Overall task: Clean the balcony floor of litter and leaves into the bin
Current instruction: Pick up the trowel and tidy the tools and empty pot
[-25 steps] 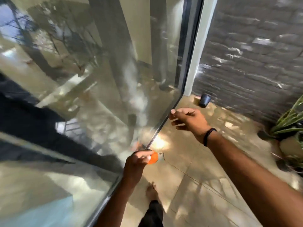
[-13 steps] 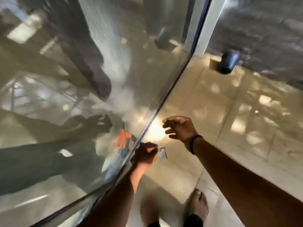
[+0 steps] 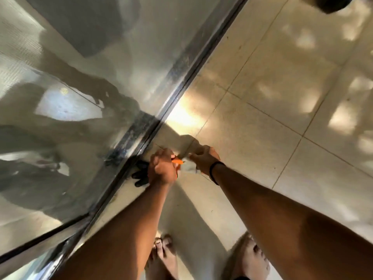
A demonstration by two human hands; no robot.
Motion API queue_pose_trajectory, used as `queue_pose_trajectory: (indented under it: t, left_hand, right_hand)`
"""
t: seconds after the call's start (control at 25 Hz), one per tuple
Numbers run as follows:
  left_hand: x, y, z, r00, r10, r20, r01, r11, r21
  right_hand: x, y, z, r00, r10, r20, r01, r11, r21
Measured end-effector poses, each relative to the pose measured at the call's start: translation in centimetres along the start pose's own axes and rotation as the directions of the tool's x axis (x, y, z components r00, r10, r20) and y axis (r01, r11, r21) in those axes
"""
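My left hand is low over the tiled floor, right beside the glass door's metal track. It grips a small orange piece of litter. Just right of it, my right hand, with a black band on its wrist, reaches down onto a pale, silvery wrapper lying on the tile. Its fingers curl at the wrapper's upper edge; the hand hides whether they pinch it. A dark shape shows at the track beside my left hand.
The glass door fills the left side, with reflections in it. A black pot stands on the floor at the top right. My bare feet are at the bottom edge. Sunlit tiles stretch to the right.
The view has tipped down and closer to the floor. Both hands have dropped lower; my right hand has come left and down onto the wrapper, next to my left hand with the orange piece.
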State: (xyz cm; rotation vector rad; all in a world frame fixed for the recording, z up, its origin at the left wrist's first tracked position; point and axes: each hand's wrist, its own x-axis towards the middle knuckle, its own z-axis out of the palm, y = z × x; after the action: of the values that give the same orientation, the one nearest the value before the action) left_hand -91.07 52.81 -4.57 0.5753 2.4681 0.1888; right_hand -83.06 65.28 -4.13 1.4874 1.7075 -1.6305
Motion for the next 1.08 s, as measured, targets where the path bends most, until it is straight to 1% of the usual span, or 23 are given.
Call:
queue_pose_trajectory:
  t: [0.04, 0.12, 0.16, 0.2, 0.28, 0.36, 0.4, 0.48, 0.52, 0.56, 0.6, 0.68, 0.72, 0.8, 0.88, 0.92, 0.96, 1.0, 1.08]
  left_hand:
    - [-0.5, 1.3, -0.9, 1.000, 0.023, 0.010, -0.022, 0.999, -0.048]
    - [-2.2, 4.9, -2.8, 0.990, 0.126, 0.060, -0.123, 0.991, -0.057]
    - [-3.5, 6.9, -3.8, 0.985, 0.150, 0.087, -0.146, 0.988, -0.054]
    - [-4.5, 8.6, -4.5, 0.983, 0.165, 0.077, -0.159, 0.984, -0.080]
    - [-7.1, 13.2, -6.8, 0.977, 0.202, 0.069, -0.188, 0.967, -0.171]
    - [-9.7, 19.0, -9.3, 0.951, 0.284, 0.121, -0.252, 0.941, -0.227]
    - [-11.3, 22.1, -10.5, 0.931, 0.323, 0.168, -0.288, 0.936, -0.200]
    - [-15.5, 27.4, -11.5, 0.909, 0.339, 0.243, -0.318, 0.940, -0.125]
    - [-17.8, 30.0, -11.9, 0.889, 0.374, 0.263, -0.349, 0.927, -0.140]
    - [-19.8, 32.0, -12.2, 0.871, 0.394, 0.295, -0.365, 0.919, -0.152]
    - [-21.6, 33.9, -12.5, 0.841, 0.424, 0.336, -0.395, 0.906, -0.153]
    - [-24.8, 38.6, -12.1, 0.763, 0.500, 0.409, -0.528, 0.848, -0.052]
    - [-26.4, 41.1, -11.6, 0.727, 0.531, 0.436, -0.588, 0.809, -0.005]
    - [-29.6, 46.4, -9.9, 0.691, 0.536, 0.484, -0.622, 0.782, 0.022]
    - [-31.9, 50.7, -6.9, 0.641, 0.576, 0.507, -0.691, 0.721, 0.054]
    - [-32.6, 52.5, -5.0, 0.597, 0.606, 0.527, -0.739, 0.670, 0.066]
    - [-33.4, 54.4, -2.5, 0.536, 0.638, 0.553, -0.796, 0.600, 0.079]
    - [-34.0, 56.1, 0.1, 0.477, 0.684, 0.552, -0.848, 0.524, 0.082]
    - [-35.2, 59.7, 5.3, 0.356, 0.758, 0.546, -0.925, 0.368, 0.091]
  right_hand:
    - [-0.2, 0.0, -0.2, 1.000, 0.028, 0.001, -0.028, 0.999, 0.037]
    - [-2.0, -0.6, -1.4, 0.995, 0.096, -0.011, -0.093, 0.984, 0.152]
    - [-3.4, -0.9, -2.4, 0.992, 0.122, -0.036, -0.111, 0.969, 0.222]
    - [-4.7, -1.2, -3.5, 0.987, 0.141, -0.073, -0.114, 0.950, 0.292]
    - [-8.6, -1.3, -7.0, 0.971, 0.168, -0.170, -0.087, 0.911, 0.403]
    - [-13.8, -1.3, -12.9, 0.953, 0.164, -0.257, -0.023, 0.879, 0.476]
    - [-16.3, -1.0, -16.0, 0.941, 0.165, -0.296, 0.022, 0.841, 0.540]
    - [-22.1, 0.6, -21.5, 0.924, 0.249, -0.291, 0.037, 0.699, 0.714]
    - [-24.7, 1.5, -24.7, 0.911, 0.293, -0.289, 0.048, 0.622, 0.781]
    - [-26.6, 2.4, -27.3, 0.912, 0.307, -0.273, 0.053, 0.570, 0.820]
    - [-28.5, 3.2, -29.6, 0.922, 0.306, -0.235, 0.042, 0.525, 0.850]
    - [-32.1, 5.7, -34.5, 0.936, 0.302, -0.179, 0.023, 0.455, 0.890]
    - [-33.7, 7.0, -36.7, 0.931, 0.315, -0.186, 0.020, 0.464, 0.886]
    - [-35.6, 10.1, -40.9, 0.899, 0.370, -0.234, 0.010, 0.515, 0.857]
    - [-36.2, 13.8, -44.4, 0.838, 0.446, -0.314, -0.025, 0.606, 0.795]
    - [-36.3, 15.6, -45.7, 0.792, 0.493, -0.361, -0.047, 0.638, 0.769]
    - [-36.1, 18.0, -47.3, 0.734, 0.547, -0.402, -0.064, 0.645, 0.761]
    - [-35.9, 20.4, -48.5, 0.685, 0.588, -0.431, -0.065, 0.638, 0.767]
    - [-35.2, 24.8, -50.7, 0.591, 0.654, -0.473, -0.024, 0.600, 0.800]
